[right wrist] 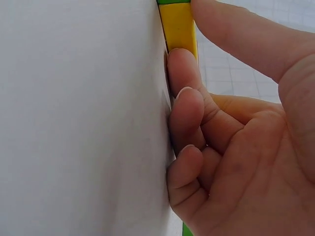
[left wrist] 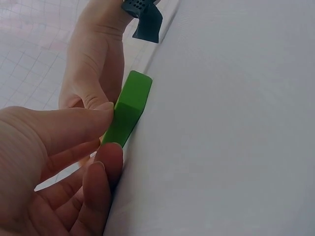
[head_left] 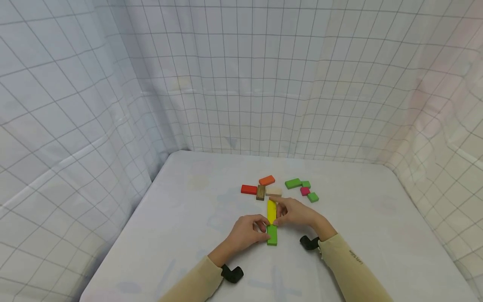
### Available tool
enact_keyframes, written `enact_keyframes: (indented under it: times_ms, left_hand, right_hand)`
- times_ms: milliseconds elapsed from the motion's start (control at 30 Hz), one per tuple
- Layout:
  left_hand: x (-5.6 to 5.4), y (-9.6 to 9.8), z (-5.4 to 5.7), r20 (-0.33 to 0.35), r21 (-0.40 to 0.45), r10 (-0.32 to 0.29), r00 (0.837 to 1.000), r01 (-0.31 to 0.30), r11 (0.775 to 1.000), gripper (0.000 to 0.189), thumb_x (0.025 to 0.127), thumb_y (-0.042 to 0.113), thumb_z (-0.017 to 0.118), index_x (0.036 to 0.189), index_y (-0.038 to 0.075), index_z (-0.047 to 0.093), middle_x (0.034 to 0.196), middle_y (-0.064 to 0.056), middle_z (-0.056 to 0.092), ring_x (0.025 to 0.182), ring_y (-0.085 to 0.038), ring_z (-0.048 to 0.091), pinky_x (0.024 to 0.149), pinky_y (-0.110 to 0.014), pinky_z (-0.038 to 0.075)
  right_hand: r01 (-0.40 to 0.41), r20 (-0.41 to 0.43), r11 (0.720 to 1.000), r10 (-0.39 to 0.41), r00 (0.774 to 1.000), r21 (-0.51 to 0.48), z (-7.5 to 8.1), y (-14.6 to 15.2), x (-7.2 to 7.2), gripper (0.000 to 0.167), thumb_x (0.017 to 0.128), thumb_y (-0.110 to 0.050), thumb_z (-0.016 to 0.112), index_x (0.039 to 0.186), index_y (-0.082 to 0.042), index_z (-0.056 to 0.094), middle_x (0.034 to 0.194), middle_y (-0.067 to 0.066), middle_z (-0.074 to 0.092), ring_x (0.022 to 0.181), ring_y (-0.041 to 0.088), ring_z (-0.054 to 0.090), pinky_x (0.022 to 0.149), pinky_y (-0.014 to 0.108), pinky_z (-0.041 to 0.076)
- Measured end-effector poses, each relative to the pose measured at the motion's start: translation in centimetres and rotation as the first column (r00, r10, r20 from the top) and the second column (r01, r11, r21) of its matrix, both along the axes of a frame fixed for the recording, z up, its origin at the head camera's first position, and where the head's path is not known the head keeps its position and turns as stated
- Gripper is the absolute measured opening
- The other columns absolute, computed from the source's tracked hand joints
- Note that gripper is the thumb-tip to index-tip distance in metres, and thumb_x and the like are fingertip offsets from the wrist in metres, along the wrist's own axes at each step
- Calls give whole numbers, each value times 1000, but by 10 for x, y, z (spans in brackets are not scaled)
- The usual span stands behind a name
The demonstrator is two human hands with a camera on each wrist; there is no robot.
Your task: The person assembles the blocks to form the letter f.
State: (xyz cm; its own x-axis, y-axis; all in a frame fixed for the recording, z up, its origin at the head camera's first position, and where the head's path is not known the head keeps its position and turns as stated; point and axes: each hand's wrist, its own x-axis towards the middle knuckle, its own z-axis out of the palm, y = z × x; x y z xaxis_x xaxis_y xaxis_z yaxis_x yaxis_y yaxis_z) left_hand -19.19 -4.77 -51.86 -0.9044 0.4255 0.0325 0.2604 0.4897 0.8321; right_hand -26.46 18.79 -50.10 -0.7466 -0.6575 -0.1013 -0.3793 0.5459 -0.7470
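Observation:
In the head view, a yellow block (head_left: 271, 212) and a bright green block (head_left: 272, 235) lie end to end in one line on the table. My right hand (head_left: 298, 213) holds the yellow block, its index finger at the far end and its thumb by the near end. From the left, my left hand (head_left: 247, 231) grips the green block with thumb and curled fingertips. The left wrist view shows the thumb against the green block (left wrist: 129, 105). Part of the yellow block (right wrist: 178, 24) shows past the fingers in the right wrist view.
Beyond the hands lie red (head_left: 249, 189), brown (head_left: 260, 192), orange (head_left: 266, 180) and cream (head_left: 273, 192) blocks. To their right are a long green block (head_left: 293, 183), small green pieces (head_left: 313, 197) and a magenta piece (head_left: 305, 191). Gridded white cloth (head_left: 241, 84) surrounds the table.

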Motion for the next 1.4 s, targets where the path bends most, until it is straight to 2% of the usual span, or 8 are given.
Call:
enact_keyframes:
  times_ms: [233,400,600,767,900,1000,1100,1400]
  left_hand:
    - [-2,0,3,-9,-5,-10,1000,10,1000,23,84,25,84,105,22,74,81,11,65,60,-11,54,56,-23,44]
    - [-2,-1,10,-38,5,-5,999,6,1000,25,84,24,84,106,19,74,89,8,67,71,-10,58,64,-25,49]
    - [-7,0,19,-170,-52,3,985,-12,999,30,83,25,85,110,17,75,109,3,67,96,-15,62,79,-28,53]
    - [-11,1,20,-226,-184,-59,972,17,983,39,85,32,82,121,20,73,136,2,59,124,-19,54,99,-40,49]
    - [-12,1,14,-212,-276,-162,964,100,956,54,87,42,78,136,24,65,152,0,46,142,-21,39,108,-47,41]
    - [-12,2,10,-182,-294,-230,956,170,941,63,87,47,77,143,25,59,157,1,40,148,-22,30,110,-48,39]
    - [-11,2,9,-156,-300,-274,949,219,929,66,87,49,76,146,26,56,159,1,36,148,-22,29,111,-48,38]
    - [-10,1,8,-127,-295,-292,948,245,924,67,87,50,76,146,25,55,161,2,34,147,-20,32,113,-46,36]
  right_hand:
    - [22,-24,1000,-22,999,-1,8,5,-5,76,91,-29,76,155,-10,38,83,-3,64,74,16,59,68,33,50]
    - [117,-37,993,-117,992,-21,16,7,-10,63,96,-29,70,151,-12,45,85,2,65,73,20,60,64,33,50]
    - [324,-98,946,-325,941,-20,22,5,-24,48,97,-28,68,142,-14,58,91,3,67,76,20,60,63,34,50]
    - [397,-125,917,-399,908,-46,15,4,-34,41,97,-25,68,136,-12,64,96,4,68,77,19,62,62,33,52]
    - [422,-118,905,-425,897,-53,6,2,-38,40,97,-23,67,135,-12,64,99,5,68,75,18,63,60,31,53]
    - [438,-121,898,-440,890,-45,2,2,-38,40,96,-21,69,135,-12,64,100,7,68,73,18,63,60,32,53]
    - [448,-139,893,-448,883,-34,-2,3,-38,40,95,-21,70,134,-13,65,99,6,68,75,18,62,64,33,51]
    - [418,-176,909,-413,894,-9,-8,3,-38,40,93,-19,72,132,-11,66,84,3,61,71,19,52,62,33,43]
